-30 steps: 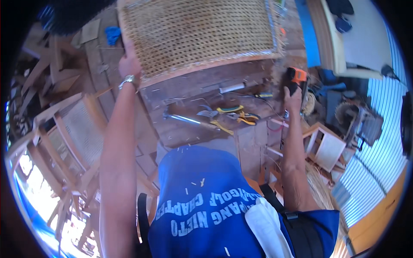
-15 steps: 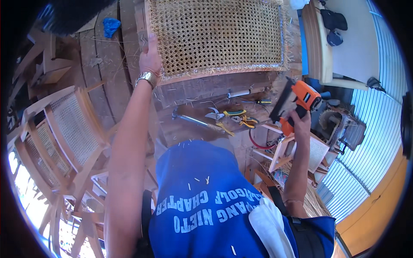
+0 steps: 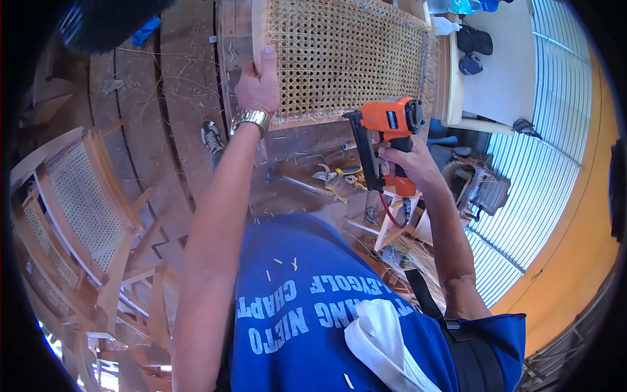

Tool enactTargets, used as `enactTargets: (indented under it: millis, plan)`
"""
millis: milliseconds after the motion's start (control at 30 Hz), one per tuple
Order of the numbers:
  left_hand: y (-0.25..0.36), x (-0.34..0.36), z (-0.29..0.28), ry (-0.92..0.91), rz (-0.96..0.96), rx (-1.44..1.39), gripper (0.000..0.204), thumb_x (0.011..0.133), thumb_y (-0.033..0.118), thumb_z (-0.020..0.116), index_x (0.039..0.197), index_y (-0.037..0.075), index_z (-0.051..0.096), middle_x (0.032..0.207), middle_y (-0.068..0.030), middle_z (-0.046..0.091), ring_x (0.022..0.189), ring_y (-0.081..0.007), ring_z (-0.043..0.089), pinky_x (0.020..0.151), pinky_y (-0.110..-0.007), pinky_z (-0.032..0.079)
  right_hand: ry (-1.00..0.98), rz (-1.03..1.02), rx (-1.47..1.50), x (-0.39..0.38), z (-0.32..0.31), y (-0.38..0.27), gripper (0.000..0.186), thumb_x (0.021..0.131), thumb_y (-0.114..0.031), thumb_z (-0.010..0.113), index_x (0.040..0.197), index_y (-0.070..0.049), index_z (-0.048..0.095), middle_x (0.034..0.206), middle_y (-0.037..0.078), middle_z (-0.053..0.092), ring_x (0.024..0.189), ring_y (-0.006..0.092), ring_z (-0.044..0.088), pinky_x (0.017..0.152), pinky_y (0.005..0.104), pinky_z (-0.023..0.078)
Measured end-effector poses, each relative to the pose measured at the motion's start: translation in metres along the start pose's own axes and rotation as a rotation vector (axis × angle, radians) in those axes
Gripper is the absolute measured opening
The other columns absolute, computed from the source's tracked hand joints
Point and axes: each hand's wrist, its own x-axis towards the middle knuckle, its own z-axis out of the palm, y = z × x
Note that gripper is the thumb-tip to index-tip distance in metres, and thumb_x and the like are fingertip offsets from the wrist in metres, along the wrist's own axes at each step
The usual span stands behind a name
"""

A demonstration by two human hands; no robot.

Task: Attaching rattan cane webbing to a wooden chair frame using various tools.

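Note:
A cane-webbed panel in a wooden frame (image 3: 346, 55) lies on the bench, with frayed cane ends along its right edge. My left hand (image 3: 257, 90) is closed around the frame's left side near the front corner, thumb on top. In my right hand (image 3: 411, 163) is an orange and black pneumatic staple gun (image 3: 392, 121), gripped by its handle. Its nose is at the panel's front edge; whether it touches cannot be told. A red air hose (image 3: 392, 214) hangs from the gun's base.
Pruning shears (image 3: 324, 173), yellow-handled pliers (image 3: 356, 178) and a hammer (image 3: 307, 185) lie on the bench near my body. Cane-backed chair frames (image 3: 91, 196) stand at left. Loose cane strips (image 3: 186, 72) litter the floorboards. A dark machine (image 3: 486, 189) stands at right.
My right hand has brought the staple gun left and up to the panel's front edge. The panel appears more tilted, with my left hand still on its frame. The whole view has shifted.

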Motion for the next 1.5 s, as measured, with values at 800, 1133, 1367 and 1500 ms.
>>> enactTargets:
  millis: [800,1133,1367,1500]
  plan:
    - [-0.008,0.004,0.001,-0.036,-0.023,-0.01,0.088,0.087,0.082,0.042,0.113,0.002,0.068,0.103,-0.0282,0.07,0.104,-0.0458,0.066,0.092,-0.048,0.049,0.038,0.147,-0.234,0.01,0.026,-0.026,0.016,0.085,-0.012,0.071,0.096,-0.002,0.065,0.075,0.003,0.062,0.061,0.012,0.058,0.055,0.0296,0.05]
    - [-0.002,0.003,0.002,-0.041,-0.035,0.019,0.093,0.087,0.083,0.041,0.115,0.0,0.07,0.101,-0.0197,0.072,0.101,-0.0334,0.067,0.092,-0.042,0.049,0.383,0.011,0.307,-0.052,-0.015,0.046,0.03,0.081,-0.012,0.078,0.105,-0.002,0.063,0.078,0.005,0.066,0.066,0.0142,0.067,0.062,0.029,0.056]
    - [-0.015,0.008,0.004,0.026,0.022,0.003,0.097,0.087,0.084,0.042,0.12,-0.003,0.07,0.112,-0.019,0.072,0.108,-0.0302,0.065,0.097,-0.039,0.045,0.611,-0.045,0.263,-0.003,-0.104,0.165,0.021,0.085,-0.014,0.077,0.094,-0.003,0.061,0.073,0.005,0.063,0.06,0.0142,0.062,0.056,0.0295,0.051]
    - [-0.013,0.011,0.009,0.121,-0.026,0.054,0.099,0.087,0.083,0.043,0.124,-0.006,0.067,0.116,-0.0187,0.071,0.111,-0.0269,0.064,0.099,-0.036,0.045,0.615,-0.055,0.174,0.024,-0.141,0.208,0.021,0.086,-0.018,0.077,0.093,-0.006,0.061,0.065,0.001,0.059,0.051,0.0113,0.056,0.048,0.028,0.045]
